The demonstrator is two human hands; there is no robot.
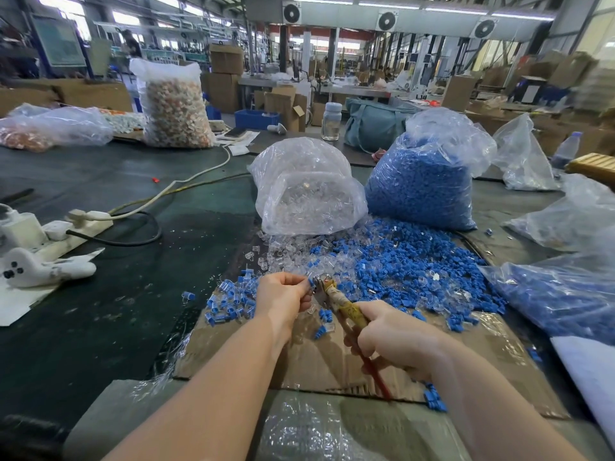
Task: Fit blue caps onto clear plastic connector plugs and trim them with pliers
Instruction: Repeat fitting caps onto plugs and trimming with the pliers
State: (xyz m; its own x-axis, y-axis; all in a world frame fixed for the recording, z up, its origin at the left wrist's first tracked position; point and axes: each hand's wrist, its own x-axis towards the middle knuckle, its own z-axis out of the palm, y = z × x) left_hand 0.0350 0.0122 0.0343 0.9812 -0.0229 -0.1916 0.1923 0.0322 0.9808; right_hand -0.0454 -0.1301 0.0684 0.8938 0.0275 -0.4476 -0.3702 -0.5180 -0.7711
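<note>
In a factory hall, over cardboard (319, 361), left hand (283, 296) pinches a capped plug (311, 283); right hand (392, 337) grips pliers (336, 299).

Strip lights (392, 6) glowing overhead; wall fans (387, 20) hanging on beam; cardboard boxes (226, 58) crowding factory floor.
</note>
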